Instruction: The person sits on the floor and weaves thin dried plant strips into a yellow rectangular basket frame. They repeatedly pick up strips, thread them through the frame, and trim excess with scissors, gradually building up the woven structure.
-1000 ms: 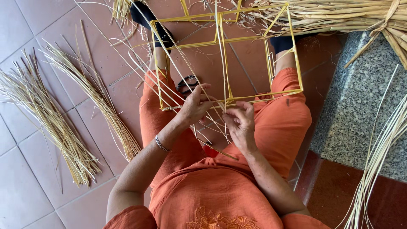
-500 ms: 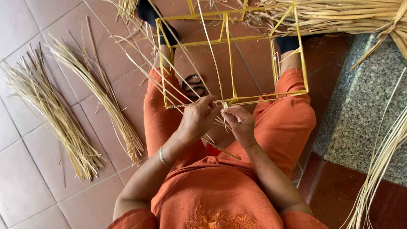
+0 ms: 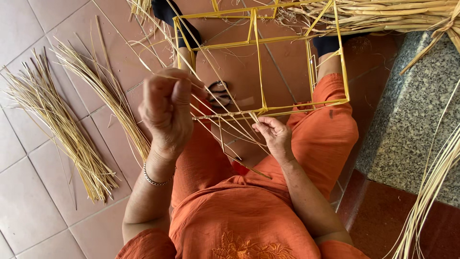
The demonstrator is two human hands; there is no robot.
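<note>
Person seated on the tiled floor, orange clothes, legs out, a yellow box frame of thin sticks resting over the lap and knees. Left hand is raised in front of the frame's near-left side, fingers curled in and pressed together, pinching a thin pale straw strand that runs up and away to the upper left. Right hand sits lower, at the frame's near bottom rail, thumb and fingertips pinched on the strands right where they meet that rail; the rail looks wrapped with strand along its left half. Several loose strands fan diagonally from the rail area down toward the lap and up across the frame. Silver bracelet on the left wrist. A pair of scissors with dark handles lies on the floor between the legs, seen through the frame, just past the left hand. Two loose bundles of straw lie on the tiles to the person's left, well apart from the hands. A bigger straw bundle lies across the top right, touching the frame's far corner. Grey speckled stone slab on the right, with more long strands draped along its edge.
</note>
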